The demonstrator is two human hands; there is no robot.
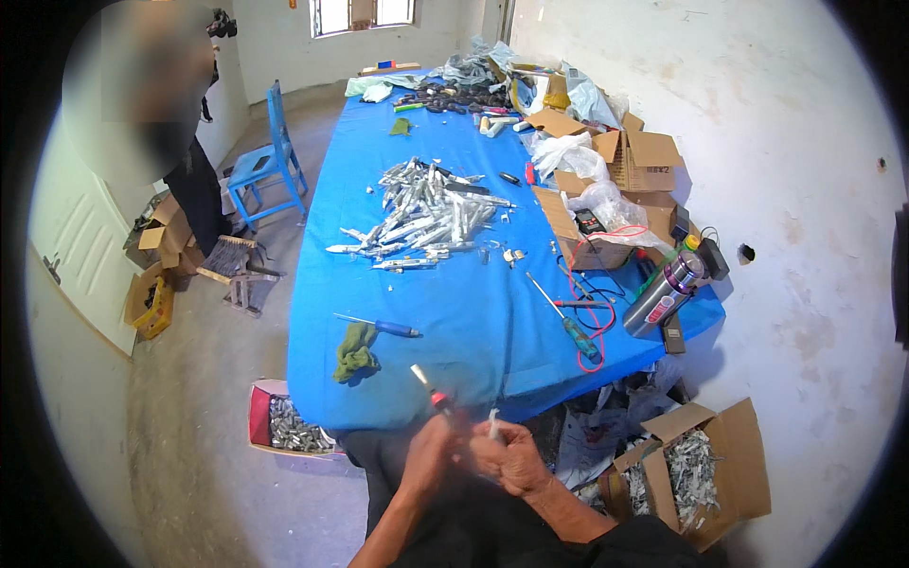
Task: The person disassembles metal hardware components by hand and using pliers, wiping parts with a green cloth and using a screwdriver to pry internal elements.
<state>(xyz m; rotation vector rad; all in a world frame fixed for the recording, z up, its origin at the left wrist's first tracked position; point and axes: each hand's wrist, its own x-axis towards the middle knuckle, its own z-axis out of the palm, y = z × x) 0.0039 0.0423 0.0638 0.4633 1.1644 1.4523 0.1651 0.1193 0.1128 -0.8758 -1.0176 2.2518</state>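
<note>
Both hands closed on small things by the near edge of the blue-covered table (445,322).
The left hand (428,454) grips a red-and-dark stick (439,399), pale tip pointing up and away; just beside it, the right hand (516,461) pinches a small whitish piece (493,423). Both look light and stiff, the piece perhaps brittle: I'd hold the stick at its red part, the piece gently by its sides. I can't read any writing on either. Ahead and right of the hands, a steel flask (663,295) wears a red label.

Black clothing (473,526) leaves both forearms (570,509) bare.
</note>
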